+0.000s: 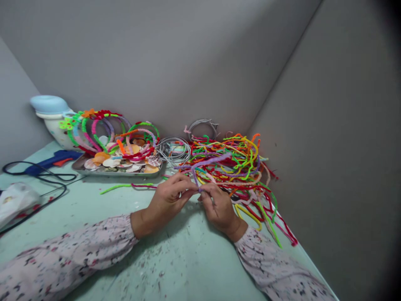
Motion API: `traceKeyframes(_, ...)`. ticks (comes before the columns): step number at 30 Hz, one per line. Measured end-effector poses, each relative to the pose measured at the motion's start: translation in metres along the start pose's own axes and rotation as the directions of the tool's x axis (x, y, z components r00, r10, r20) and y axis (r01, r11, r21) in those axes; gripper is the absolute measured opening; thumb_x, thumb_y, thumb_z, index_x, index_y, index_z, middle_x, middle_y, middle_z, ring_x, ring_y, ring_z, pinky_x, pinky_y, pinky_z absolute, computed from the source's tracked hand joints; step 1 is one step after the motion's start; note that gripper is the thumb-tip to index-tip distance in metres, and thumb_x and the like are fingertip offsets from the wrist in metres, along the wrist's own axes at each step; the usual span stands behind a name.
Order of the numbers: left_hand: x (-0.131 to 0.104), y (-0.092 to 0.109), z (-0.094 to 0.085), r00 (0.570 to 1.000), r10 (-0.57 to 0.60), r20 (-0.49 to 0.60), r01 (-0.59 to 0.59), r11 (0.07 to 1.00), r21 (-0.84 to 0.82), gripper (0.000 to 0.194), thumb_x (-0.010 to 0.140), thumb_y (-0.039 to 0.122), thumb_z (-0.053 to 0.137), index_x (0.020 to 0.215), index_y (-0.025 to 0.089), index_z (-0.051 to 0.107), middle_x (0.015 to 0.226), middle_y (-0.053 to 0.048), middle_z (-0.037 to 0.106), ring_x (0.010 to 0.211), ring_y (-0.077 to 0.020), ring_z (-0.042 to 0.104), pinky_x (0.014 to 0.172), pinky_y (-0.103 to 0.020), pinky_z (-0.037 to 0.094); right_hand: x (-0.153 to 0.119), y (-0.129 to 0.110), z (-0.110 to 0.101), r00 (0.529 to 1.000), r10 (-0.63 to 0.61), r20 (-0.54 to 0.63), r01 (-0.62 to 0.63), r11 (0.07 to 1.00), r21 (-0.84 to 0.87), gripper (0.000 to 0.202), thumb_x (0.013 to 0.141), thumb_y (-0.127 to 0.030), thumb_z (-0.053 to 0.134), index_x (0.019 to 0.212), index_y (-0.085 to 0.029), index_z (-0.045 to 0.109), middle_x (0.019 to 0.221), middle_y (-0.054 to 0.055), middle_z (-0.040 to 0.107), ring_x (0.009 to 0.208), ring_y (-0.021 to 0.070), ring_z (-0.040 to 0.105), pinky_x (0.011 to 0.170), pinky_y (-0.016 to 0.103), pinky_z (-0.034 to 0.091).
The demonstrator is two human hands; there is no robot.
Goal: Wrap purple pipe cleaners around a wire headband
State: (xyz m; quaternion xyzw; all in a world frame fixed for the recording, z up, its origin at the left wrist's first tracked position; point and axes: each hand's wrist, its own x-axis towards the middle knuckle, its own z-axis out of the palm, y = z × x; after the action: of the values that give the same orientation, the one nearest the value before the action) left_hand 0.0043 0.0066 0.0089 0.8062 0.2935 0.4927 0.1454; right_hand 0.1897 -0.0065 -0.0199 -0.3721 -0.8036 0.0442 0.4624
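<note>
A purple pipe cleaner (213, 160) is pinched between both hands above the table, its bent upper part reaching up and to the right. My left hand (171, 195) closes thumb and forefinger on its lower end. Fingertip to fingertip with it, my right hand (217, 205) grips the same spot from the other side. The very end of the pipe cleaner is hidden by the fingers. Just behind the hands spreads a tangled pile of colourful pipe cleaners (241, 167). A green and red pipe cleaner (117, 188) lies flat to the left of my left hand.
A metal tray (115, 173) holds seashells, with several fuzzy coloured hoops (94, 129) resting on them. Coils of grey wire (173, 150) sit beside it. At left are a blue glue gun (52, 162), its black cable (62, 190), a blue-lidded bottle (52, 113) and a plastic bag (19, 200).
</note>
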Motion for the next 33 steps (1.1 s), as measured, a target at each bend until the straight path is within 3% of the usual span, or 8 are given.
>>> traceKeyframes(33, -0.0025, -0.0019, -0.0035, 0.989, 0.147, 0.015, -0.147, 0.977, 0.152, 0.019, 0.086, 0.013, 0.059, 0.1, 0.02, 0.069, 0.093, -0.005, 0.064, 0.081, -0.0107, 0.063, 0.069, -0.021, 0.052, 0.0001, -0.0025, -0.0006, 0.997, -0.064, -0.033, 0.062, 0.997, -0.046, 0.014, 0.09, -0.014, 0.044, 0.099, -0.02, 0.053, 0.084, 0.006, 0.066, 0.075, 0.0165, 0.065, 0.067, 0.029, 0.052)
